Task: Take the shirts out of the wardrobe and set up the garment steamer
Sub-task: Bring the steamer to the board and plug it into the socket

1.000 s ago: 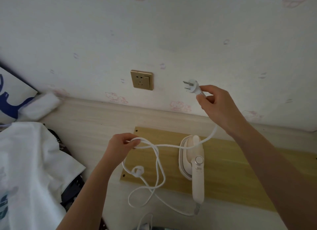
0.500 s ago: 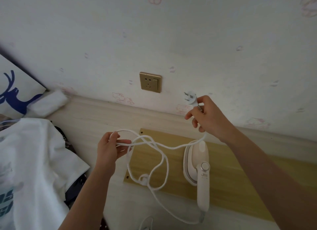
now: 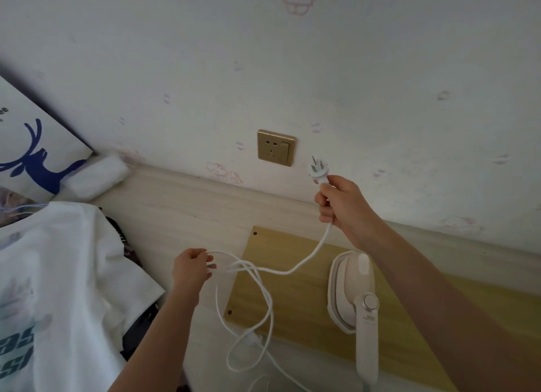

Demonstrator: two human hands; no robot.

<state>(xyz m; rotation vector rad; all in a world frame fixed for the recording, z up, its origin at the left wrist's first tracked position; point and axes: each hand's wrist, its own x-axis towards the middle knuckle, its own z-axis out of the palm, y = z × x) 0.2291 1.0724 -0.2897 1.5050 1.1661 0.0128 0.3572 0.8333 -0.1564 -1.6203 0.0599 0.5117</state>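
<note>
The white handheld garment steamer lies on a yellow wooden board. My right hand grips its white cord just below the white plug, holding the plug up a little to the right of and below the gold wall socket. My left hand pinches a loop of the tangled white cord left of the board. A white printed shirt lies at the left over dark clothes.
A white panel with a blue deer print leans at the far left, with a white foam block beside it. The pale wooden surface runs along the papered wall.
The view has moved closer to the wall. My right hand has shifted the plug a little nearer the socket's level, and my left hand still holds the cord loops.
</note>
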